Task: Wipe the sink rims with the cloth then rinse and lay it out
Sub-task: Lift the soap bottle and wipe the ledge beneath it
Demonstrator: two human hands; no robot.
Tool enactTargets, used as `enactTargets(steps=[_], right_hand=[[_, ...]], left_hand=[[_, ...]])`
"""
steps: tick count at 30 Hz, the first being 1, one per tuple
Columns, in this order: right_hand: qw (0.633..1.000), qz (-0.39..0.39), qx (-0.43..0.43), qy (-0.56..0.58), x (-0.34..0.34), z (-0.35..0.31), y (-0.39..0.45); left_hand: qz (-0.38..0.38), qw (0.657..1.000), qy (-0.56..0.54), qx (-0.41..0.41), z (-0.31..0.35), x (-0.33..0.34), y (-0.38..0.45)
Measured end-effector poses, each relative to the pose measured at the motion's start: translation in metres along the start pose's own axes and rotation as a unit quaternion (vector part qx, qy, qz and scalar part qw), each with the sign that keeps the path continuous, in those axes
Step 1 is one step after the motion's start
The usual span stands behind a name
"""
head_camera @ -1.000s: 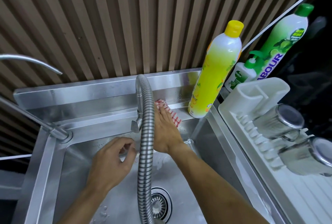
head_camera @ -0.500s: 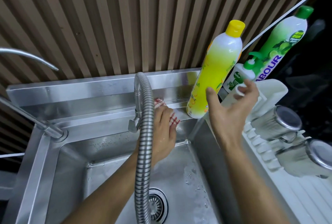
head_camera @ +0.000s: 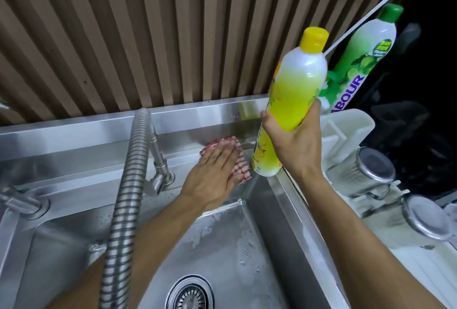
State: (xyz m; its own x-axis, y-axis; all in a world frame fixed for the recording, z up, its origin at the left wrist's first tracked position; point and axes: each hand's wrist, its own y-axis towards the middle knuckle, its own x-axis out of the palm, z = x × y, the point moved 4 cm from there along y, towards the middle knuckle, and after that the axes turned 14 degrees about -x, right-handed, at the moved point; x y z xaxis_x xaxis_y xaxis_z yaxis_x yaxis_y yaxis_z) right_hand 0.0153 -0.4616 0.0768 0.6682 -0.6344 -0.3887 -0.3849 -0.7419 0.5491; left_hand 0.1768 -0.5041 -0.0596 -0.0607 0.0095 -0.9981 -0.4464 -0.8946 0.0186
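A red-and-white checked cloth [head_camera: 241,172] lies on the back rim of the steel sink [head_camera: 99,157], near the right corner. My left hand [head_camera: 212,175] presses flat on the cloth with straight fingers. My right hand [head_camera: 294,140] grips a yellow dish-soap bottle [head_camera: 299,86] round its middle. The bottle is tilted, its base right beside the cloth at the sink's back right corner. I cannot tell whether its base touches the rim.
A flexible metal faucet hose [head_camera: 126,185] arcs over the basin in front of my left arm. The drain [head_camera: 190,294] sits below. A green bottle [head_camera: 366,61], a white dish rack [head_camera: 346,130] and steel cups [head_camera: 371,172] stand on the right.
My left hand replaced my right hand on the cloth and slid it right along the back rim. My right hand reached over and gripped the yellow bottle.
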Motion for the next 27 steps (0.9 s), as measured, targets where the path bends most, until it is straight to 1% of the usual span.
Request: enactTargets(steps=[3, 5, 8, 11, 12, 14, 17, 19, 20, 22, 23, 24, 27], right_hand=[[0.999, 0.029, -0.013, 0.021, -0.019, -0.016, 0.002], [0.997, 0.056, -0.029, 0.051, -0.035, -0.029, 0.005], [0.99, 0.091, -0.071, 0.075, -0.06, -0.046, 0.008], [0.988, 0.099, -0.076, 0.091, -0.077, -0.051, 0.012], [0.988, 0.096, -0.072, 0.095, -0.08, -0.05, 0.012], [0.988, 0.098, -0.066, 0.098, -0.086, -0.049, 0.008], [0.988, 0.097, -0.055, 0.103, -0.089, -0.045, 0.001], [0.989, 0.089, -0.051, 0.104, -0.088, -0.045, -0.002], [0.99, 0.083, -0.051, 0.105, -0.088, -0.044, -0.004], [0.992, 0.066, -0.045, 0.102, -0.088, -0.043, -0.007], [0.992, 0.058, -0.041, 0.1, -0.088, -0.042, -0.008], [0.993, 0.048, -0.036, 0.098, -0.089, -0.04, -0.01], [0.995, 0.035, -0.017, 0.094, -0.093, -0.036, -0.013]], left_hand=[[-0.008, 1.0, -0.011, 0.022, -0.002, -0.004, 0.003], [-0.002, 1.0, -0.031, -0.003, -0.019, 0.0, -0.015], [0.024, 0.993, -0.06, -0.101, -0.042, 0.002, -0.052], [0.04, 0.976, -0.068, -0.202, -0.024, 0.003, -0.053], [0.035, 0.972, -0.078, -0.218, -0.011, 0.006, -0.045], [0.032, 0.977, -0.09, -0.192, 0.019, 0.011, -0.023], [0.025, 0.994, -0.045, -0.095, 0.05, 0.019, 0.016], [0.007, 1.0, -0.017, -0.013, 0.057, 0.02, 0.032], [0.007, 0.999, -0.023, 0.024, 0.055, 0.019, 0.035], [0.002, 0.997, -0.05, 0.063, 0.042, 0.017, 0.027], [0.008, 0.997, -0.048, 0.06, 0.031, 0.018, 0.017], [0.026, 0.998, -0.046, 0.038, 0.019, 0.018, 0.004], [0.089, 0.991, -0.076, -0.058, -0.019, 0.017, -0.032]])
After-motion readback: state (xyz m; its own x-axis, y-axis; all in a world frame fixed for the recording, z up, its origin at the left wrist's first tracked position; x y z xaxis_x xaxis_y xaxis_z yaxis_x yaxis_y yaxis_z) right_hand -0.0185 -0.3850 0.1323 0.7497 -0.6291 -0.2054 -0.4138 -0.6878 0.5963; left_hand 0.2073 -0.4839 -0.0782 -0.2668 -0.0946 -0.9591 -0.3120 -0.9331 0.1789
